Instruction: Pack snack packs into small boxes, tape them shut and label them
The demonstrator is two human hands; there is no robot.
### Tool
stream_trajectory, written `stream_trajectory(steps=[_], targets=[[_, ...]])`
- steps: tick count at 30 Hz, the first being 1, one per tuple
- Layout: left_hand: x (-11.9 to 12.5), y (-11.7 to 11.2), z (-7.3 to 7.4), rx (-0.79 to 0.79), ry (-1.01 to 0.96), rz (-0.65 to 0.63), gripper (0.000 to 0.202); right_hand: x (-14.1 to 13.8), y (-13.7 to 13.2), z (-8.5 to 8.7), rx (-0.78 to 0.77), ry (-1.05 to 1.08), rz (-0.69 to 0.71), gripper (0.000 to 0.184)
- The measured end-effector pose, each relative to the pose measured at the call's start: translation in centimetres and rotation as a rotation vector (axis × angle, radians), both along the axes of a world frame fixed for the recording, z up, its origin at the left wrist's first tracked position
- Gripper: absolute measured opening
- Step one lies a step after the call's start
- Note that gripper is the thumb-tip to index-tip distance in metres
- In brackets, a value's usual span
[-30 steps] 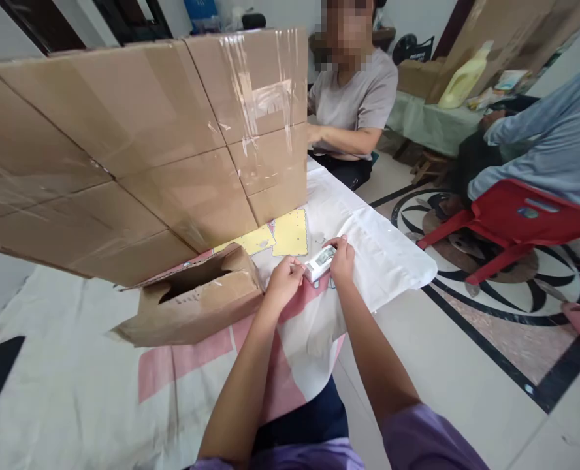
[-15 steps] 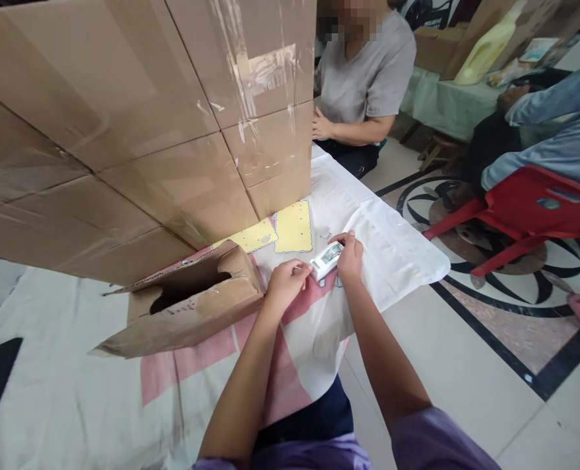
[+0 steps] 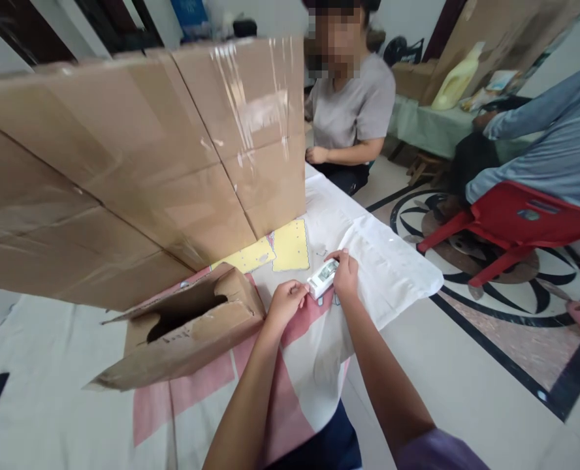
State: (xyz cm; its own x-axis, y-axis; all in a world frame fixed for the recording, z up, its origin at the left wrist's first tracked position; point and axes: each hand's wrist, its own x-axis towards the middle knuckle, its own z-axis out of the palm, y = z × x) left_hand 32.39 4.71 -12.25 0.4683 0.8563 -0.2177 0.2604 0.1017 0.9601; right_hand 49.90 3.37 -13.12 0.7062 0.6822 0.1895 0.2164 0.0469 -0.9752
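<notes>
To the right of the carton [image 3: 199, 359], by the surface [image 3: 395, 277], the right hand [image 3: 347, 275] has the white pack [image 3: 322, 281] pinched in its grip. The left hand [image 3: 287, 302] is at the end nearer the carton; whether its grip pinches or merely touches, I can't tell. A slack right hand could drop the pack; squeezing hard could crease it.

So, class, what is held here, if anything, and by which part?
The right hand holds the white box by its far end; the left hand is at its near end, grip unclear.
</notes>
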Motion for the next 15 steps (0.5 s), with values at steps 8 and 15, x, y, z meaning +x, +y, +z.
stream_trajectory(steps=[8,15], targets=[[0.5,-0.7,-0.5,0.138,0.041,0.097,0.042,0.3,-0.2,-0.2,-0.025,0.021,0.000,0.067],[1.9,-6.3,-0.8,0.150,-0.040,0.207,0.047,0.4,-0.4,0.3,0.027,0.011,0.002,0.064]])
